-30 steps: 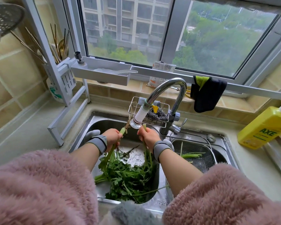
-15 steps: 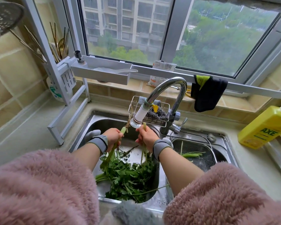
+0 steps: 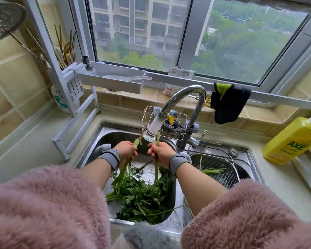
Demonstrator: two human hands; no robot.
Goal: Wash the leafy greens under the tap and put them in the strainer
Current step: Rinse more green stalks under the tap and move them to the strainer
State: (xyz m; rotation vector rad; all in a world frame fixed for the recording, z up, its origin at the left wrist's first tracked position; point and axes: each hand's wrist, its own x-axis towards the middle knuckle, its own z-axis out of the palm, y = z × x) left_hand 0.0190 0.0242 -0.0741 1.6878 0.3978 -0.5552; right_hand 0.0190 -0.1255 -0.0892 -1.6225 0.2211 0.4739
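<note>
ITEM: leafy greens, wash stage. Landmark: tap nozzle (image 3: 152, 129).

- Left hand (image 3: 126, 150): just below-left of nozzle, fingers curled round one stalk (image 3: 123, 169). Root end w/ brown rootlets pokes up beside nozzle; stalk runs down and toward the person, leaves trailing into the pile.
- Right hand (image 3: 161, 153): just below-right of nozzle, grasping a second stalk (image 3: 156, 166). Cut end stands up touching or nearly touching nozzle's right side; long axis near vertical, leaves hang down.
- Greens pile (image 3: 142, 196): in sink basin (image 3: 104, 139) well below nozzle, toward the person. Dark, feathery leaves, thin pale-green stems, tangled, wet-looking.
- Strainer (image 3: 228, 177): wire mesh, in basin to right of nozzle, beyond right wrist. Holds a few stems (image 3: 213, 170) lying roughly crosswise.

Key relation: strainer lies to right of both hands; right hand nearer. Judgement: right-hand stalk goes over first, swung sideways, long axis laid flat like stems already there.

Water flow: faint, can't confirm from nozzle; splash visible on basin floor below.
</note>
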